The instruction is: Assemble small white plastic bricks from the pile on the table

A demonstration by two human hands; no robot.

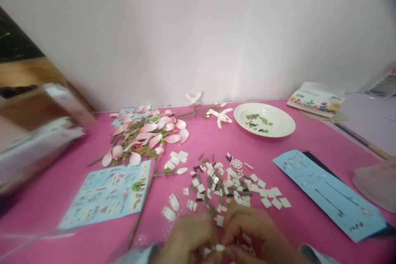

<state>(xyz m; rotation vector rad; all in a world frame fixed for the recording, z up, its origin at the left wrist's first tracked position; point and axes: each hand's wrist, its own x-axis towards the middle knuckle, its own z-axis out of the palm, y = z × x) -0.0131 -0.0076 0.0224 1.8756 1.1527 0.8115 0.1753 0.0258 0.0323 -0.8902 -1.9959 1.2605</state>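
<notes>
My left hand [190, 237] and my right hand [252, 233] meet at the bottom middle. Their fingers pinch a small white toy brick piece [219, 248] between them; its exact shape is partly hidden by the fingertips. Just beyond the hands spreads a pile of loose white, grey and dark brick pieces [222, 185]. White pointed plates [174, 202] lie to the left of the pile, and white square plates [274, 192] to its right. A long brown brick-built stem [142, 210] runs along the left of my left hand.
Pink-white petals [148, 136] are heaped at the back left, near a blue instruction sheet [105, 194]. Built white flowers [220, 117] lie by the wall. A white plate [286, 130] holds green pieces. Another blue leaflet [331, 194] and a flower-printed packet [317, 101] are right.
</notes>
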